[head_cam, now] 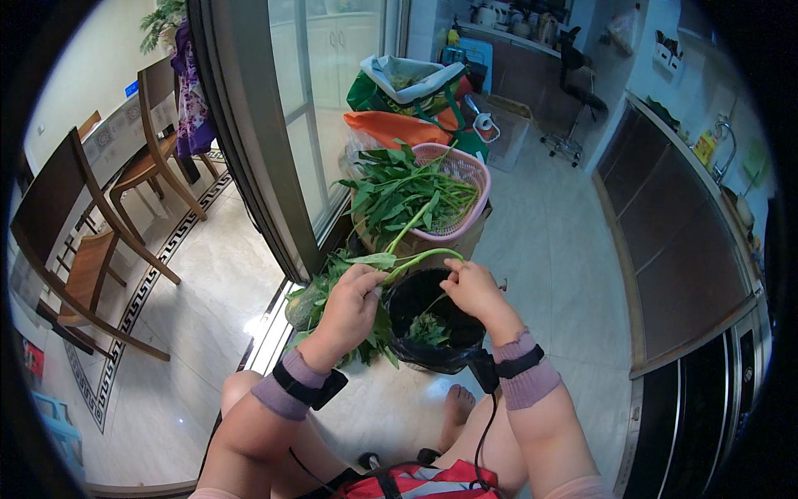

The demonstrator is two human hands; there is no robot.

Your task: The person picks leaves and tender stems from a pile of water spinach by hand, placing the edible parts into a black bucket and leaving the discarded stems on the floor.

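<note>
A green leafy-vegetable stem (421, 254) arches between my two hands, just above the bin. My left hand (354, 305) grips it near its leafy part, and my right hand (475, 288) pinches its far end. Below them stands a bin with a black liner (402, 349), some green scraps (427, 329) lying inside. A thin strand hangs from my right fingers into the bin. Beyond my hands, a pink plastic basket (484, 187) holds a heap of leafy stems (399, 187) that spill over its left side.
More greens (374, 349) and a green squash (303, 309) lie left of the bin, partly behind my left hand. Behind the basket sit an orange bag (393, 128) and a green shopping bag (361, 93). A sliding-door frame (243, 125) rises at left; kitchen cabinets (673, 206) line the right.
</note>
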